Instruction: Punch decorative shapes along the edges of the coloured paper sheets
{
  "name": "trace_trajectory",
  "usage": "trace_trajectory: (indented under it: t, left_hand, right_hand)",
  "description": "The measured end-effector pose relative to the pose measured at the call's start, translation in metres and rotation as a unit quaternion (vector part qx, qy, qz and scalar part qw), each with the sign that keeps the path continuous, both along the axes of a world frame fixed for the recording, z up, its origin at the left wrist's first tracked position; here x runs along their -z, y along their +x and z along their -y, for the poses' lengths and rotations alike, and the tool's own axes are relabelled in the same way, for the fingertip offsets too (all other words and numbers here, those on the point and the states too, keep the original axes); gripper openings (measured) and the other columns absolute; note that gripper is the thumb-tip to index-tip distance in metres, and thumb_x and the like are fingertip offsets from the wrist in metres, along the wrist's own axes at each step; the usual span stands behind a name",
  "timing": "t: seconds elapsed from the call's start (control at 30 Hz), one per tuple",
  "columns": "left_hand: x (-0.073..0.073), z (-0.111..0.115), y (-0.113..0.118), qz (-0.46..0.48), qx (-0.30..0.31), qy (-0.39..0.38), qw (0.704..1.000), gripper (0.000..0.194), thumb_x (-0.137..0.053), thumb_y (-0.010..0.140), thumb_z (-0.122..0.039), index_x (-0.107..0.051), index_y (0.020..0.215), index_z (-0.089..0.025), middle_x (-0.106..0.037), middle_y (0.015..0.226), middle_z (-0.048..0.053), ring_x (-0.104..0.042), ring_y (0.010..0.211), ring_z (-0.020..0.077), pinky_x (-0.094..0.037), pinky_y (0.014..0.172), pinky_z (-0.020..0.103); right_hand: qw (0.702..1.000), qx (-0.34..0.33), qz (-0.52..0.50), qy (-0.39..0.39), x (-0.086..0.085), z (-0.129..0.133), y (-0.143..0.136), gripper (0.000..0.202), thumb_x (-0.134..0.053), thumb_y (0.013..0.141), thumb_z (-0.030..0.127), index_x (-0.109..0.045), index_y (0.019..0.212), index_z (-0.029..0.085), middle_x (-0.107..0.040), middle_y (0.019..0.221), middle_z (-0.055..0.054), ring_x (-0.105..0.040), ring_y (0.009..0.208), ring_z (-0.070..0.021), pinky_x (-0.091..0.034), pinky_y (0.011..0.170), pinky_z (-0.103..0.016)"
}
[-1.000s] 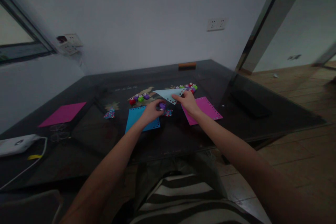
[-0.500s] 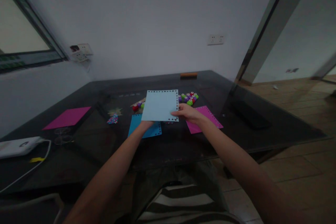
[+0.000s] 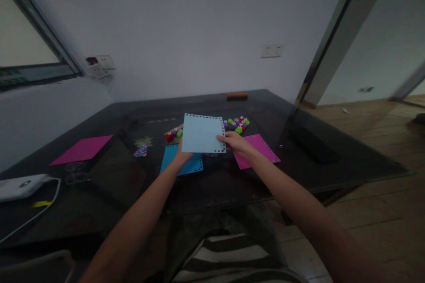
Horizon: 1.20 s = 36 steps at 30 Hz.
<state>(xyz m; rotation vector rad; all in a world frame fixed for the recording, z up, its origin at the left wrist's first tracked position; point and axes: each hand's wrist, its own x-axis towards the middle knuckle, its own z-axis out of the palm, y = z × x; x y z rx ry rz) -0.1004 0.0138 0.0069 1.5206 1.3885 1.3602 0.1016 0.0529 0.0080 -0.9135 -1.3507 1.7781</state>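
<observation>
light: dim, flat, greyish | source: window (image 3: 25, 31) upper left, muted; pale patch far right | tabletop (image 3: 129, 194): dark, faint sheen | shadow: deep under tabletop edge | focus: soft overall, fine print smeared | lens: wide-angle, edges stretched, forearms (image 3: 139, 212) ballooned toward bottom | glare: weak floor (image 3: 372, 216) shine

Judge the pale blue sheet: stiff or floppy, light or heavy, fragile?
The pale blue sheet looks thin, so probably light. Its flatness in the right hand suggests some stiffness, though the partly hidden left hand may brace it. Dark edge marks, if holes, could tear.
</observation>
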Motion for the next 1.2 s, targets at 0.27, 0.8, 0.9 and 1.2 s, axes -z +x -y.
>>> trace_trajectory:
  t: [0.27, 0.8, 0.9, 1.2]
  left_hand:
    - [-0.015, 0.01, 0.01, -0.109, -0.055, 0.067, 0.99, 0.022, -0.057, 0.069, -0.014, -0.062, 0.09, -0.016, -0.066, 0.101, 0.009, -0.059, 0.092, 0.0232, -0.045, 0.086, 0.037]
    - [-0.007, 0.01, 0.019, 0.219, 0.052, -0.064, 0.972, 0.037, -0.058, 0.08, -0.029, -0.057, 0.115, -0.019, -0.064, 0.103, 0.007, -0.065, 0.076, 0.0126, -0.048, 0.065, 0.021]
    - [-0.006, 0.013, 0.023, 0.256, 0.072, -0.092, 0.96, 0.029, -0.056, 0.083, -0.028, -0.061, 0.11, -0.018, -0.064, 0.103, 0.008, -0.064, 0.076, 0.0133, -0.048, 0.063, 0.022]
    - [-0.002, 0.016, 0.031, 0.166, 0.07, -0.097, 0.979, 0.047, -0.071, 0.067, -0.017, -0.06, 0.112, -0.018, -0.064, 0.102, 0.006, -0.059, 0.075, 0.0119, -0.047, 0.065, 0.022]
  right_hand:
    - [0.992, 0.11, 0.019, 0.058, 0.005, -0.011, 0.003, 0.022, -0.069, 0.062, 0.006, -0.064, 0.081, 0.016, -0.069, 0.072, -0.002, -0.063, 0.06, -0.0147, -0.055, 0.068, -0.035]
    - [0.972, 0.176, 0.039, 0.15, -0.041, -0.014, 0.115, 0.063, -0.075, 0.056, 0.017, -0.052, 0.115, 0.022, -0.064, 0.085, -0.003, -0.062, 0.065, -0.0163, -0.05, 0.061, -0.032]
    - [0.973, 0.167, 0.089, 0.136, -0.024, -0.006, 0.146, 0.069, -0.075, 0.057, 0.017, -0.049, 0.12, 0.023, -0.062, 0.083, -0.002, -0.06, 0.062, -0.0149, -0.048, 0.054, -0.027]
    - [0.954, 0.193, 0.182, 0.139, 0.009, 0.01, 0.159, 0.068, -0.073, 0.059, 0.019, -0.05, 0.123, 0.021, -0.057, 0.081, 0.0, -0.055, 0.059, -0.0123, -0.044, 0.053, -0.025]
